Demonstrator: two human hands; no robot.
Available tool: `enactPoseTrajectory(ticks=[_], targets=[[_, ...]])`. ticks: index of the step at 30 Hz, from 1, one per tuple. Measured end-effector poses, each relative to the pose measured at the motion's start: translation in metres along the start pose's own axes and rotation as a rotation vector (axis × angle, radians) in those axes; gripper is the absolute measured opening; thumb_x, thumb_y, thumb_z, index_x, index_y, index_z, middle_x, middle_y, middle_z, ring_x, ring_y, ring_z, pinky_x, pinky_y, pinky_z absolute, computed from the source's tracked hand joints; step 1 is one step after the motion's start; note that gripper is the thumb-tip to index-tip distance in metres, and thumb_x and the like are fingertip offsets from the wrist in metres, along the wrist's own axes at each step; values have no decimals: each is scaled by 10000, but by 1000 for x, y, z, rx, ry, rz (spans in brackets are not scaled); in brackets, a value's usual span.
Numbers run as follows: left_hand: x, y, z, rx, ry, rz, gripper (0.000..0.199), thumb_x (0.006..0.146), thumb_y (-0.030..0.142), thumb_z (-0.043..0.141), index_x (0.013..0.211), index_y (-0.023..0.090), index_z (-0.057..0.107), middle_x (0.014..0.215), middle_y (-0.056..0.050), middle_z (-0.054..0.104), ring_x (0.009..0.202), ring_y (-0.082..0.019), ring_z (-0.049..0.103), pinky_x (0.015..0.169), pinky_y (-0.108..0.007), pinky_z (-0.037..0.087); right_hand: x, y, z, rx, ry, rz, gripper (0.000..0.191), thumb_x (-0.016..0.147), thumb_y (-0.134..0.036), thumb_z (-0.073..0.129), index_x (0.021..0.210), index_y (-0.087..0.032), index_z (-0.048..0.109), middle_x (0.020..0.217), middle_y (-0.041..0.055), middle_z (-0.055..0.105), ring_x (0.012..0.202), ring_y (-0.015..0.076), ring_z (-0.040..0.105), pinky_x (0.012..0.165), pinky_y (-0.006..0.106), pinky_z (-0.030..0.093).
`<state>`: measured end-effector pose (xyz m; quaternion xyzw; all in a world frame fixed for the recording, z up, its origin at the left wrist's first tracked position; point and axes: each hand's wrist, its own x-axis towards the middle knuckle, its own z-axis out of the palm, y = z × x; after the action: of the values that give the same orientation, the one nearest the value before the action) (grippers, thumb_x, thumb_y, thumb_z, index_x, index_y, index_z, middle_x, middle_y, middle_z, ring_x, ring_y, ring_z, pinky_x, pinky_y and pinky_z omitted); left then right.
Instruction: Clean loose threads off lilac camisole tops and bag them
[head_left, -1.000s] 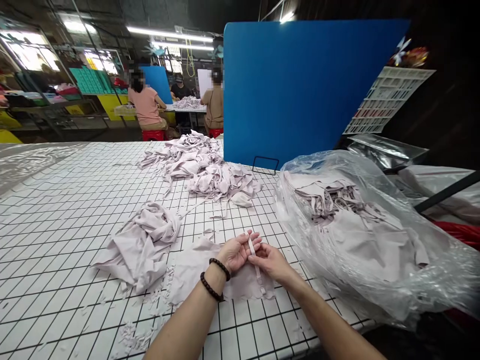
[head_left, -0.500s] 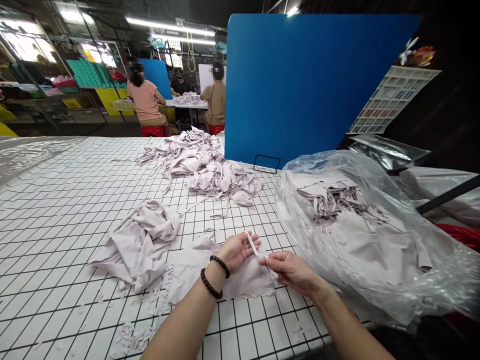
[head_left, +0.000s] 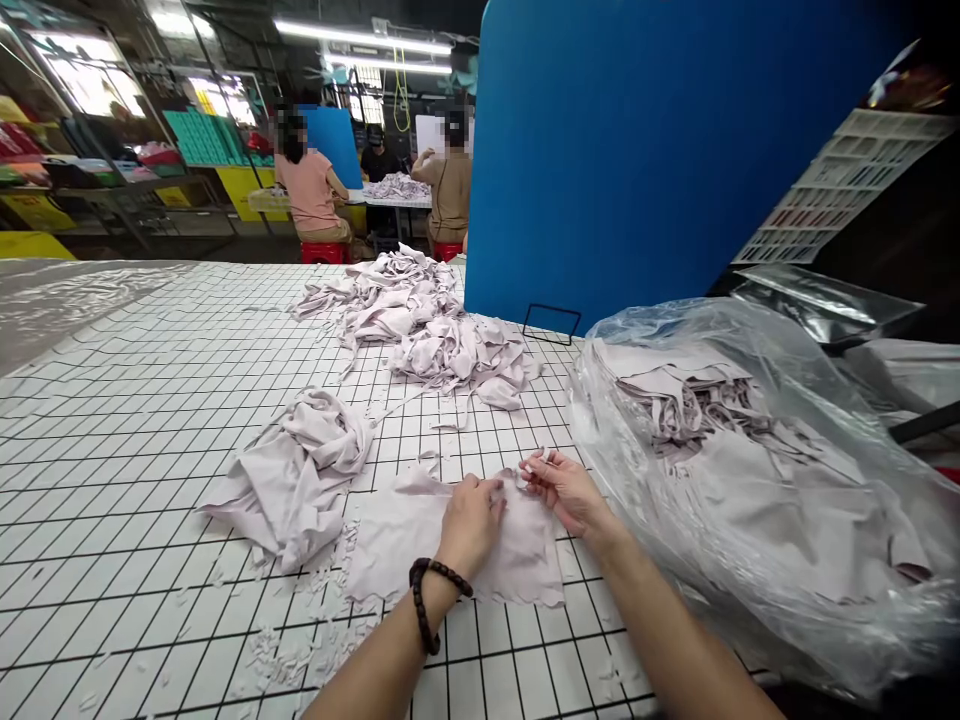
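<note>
A pale lilac cloth piece [head_left: 397, 545] with a wavy lower edge lies spread on the gridded table before me. My left hand [head_left: 474, 520], a dark beaded bracelet at its wrist, rests over the cloth with curled fingers pinching its upper edge. Just right of it, my right hand [head_left: 566, 495] is closed, thumb and fingers gripping the cloth's upper right corner. A small whitish bit shows at those fingertips, too small to make out. To the left sits a crumpled heap of the same cloth [head_left: 300, 480].
A larger cloth pile [head_left: 420, 310] lies farther back. At right, a clear plastic bag [head_left: 600, 400] holds stacked cloth. A blue panel [head_left: 637, 150] stands behind, by a black wire stand [head_left: 551, 325]. Small scraps [head_left: 277, 655] litter the table [head_left: 135, 450]. Several people sit beyond.
My left hand has turned from palm up to palm down, fingers curling onto the cloth. My right hand has moved up to the cloth's upper corner. The view has shifted slightly.
</note>
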<state>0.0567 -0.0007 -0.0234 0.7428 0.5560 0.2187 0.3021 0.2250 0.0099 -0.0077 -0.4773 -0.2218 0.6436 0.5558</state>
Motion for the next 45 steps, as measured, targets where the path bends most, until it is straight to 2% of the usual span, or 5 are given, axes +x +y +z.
enactPoseTrajectory(ticks=[8,12,19,37,45], targets=[[0,-8,-9,-121,-34,-22,356,740,133,585,1089,199,565,1027,-56,519,978,-176,516,880,-280,408,23,-21,-2,72,33,-137,379,459,-145,868,778,-165,665,750,-16,640,736,102,608,757,207,514],[-7,-8,-15,95,71,-74,213,762,251,615,966,193,594,1004,-62,511,986,-222,495,837,-321,401,20,-5,9,-122,5,-83,350,470,-208,862,756,-141,671,678,-17,619,650,99,574,662,227,479],[-3,-12,-17,138,14,-91,188,767,352,635,905,224,635,962,-61,548,943,-238,512,768,-327,397,4,25,20,-447,-107,-19,342,566,-348,799,787,-126,661,587,-23,570,491,73,436,484,228,333],[-8,-15,-14,-29,116,-74,194,805,384,584,910,240,661,933,-41,607,950,-215,519,781,-311,384,5,20,12,-536,-166,-34,343,611,-383,773,825,-127,692,621,-5,578,506,78,438,487,227,337],[-5,-12,-18,-181,192,-90,217,818,384,557,784,203,671,850,-47,651,879,-198,549,776,-297,398,-1,33,16,-723,-39,-279,313,700,-447,694,847,-170,695,779,54,639,611,138,507,556,266,417]])
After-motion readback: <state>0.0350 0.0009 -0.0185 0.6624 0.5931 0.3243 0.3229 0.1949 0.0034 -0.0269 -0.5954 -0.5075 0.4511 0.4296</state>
